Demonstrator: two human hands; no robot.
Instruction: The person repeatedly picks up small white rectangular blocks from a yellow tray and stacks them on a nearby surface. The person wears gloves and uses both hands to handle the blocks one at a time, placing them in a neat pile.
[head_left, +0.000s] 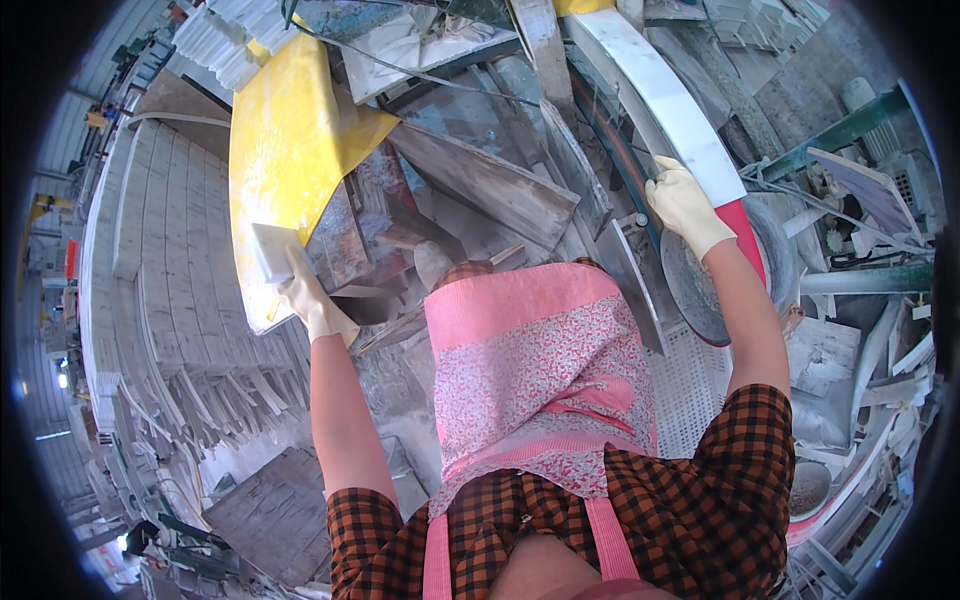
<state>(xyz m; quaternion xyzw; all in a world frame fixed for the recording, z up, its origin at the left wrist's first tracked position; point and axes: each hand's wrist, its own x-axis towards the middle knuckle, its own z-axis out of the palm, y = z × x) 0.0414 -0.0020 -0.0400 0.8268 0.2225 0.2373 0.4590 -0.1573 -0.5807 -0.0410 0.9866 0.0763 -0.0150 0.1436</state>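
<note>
My left hand point(310, 295), in a pale rubber glove, grips a small white rectangular tile point(273, 252) by its edge. The tile is over the lower end of a wet, shiny yellow sheet point(285, 130). On the other side, my right hand point(685, 203), also gloved, has its fingers curled and closed; whatever they may hold is hidden. It is right beside the end of a long, curved white slab-like board point(672, 95), with a red strip point(740, 240) just below. A round grey disc point(700, 285) lies under my right wrist and forearm.
Stacked grey-white strips point(170, 250) fill the left side. Dusty boards point(480, 180) lean between the two work surfaces, with a thin upright plate point(630, 280) near my right knee. Green metal bars point(870, 280) and loose pieces crowd the right. A perforated panel point(692, 385) is below the disc.
</note>
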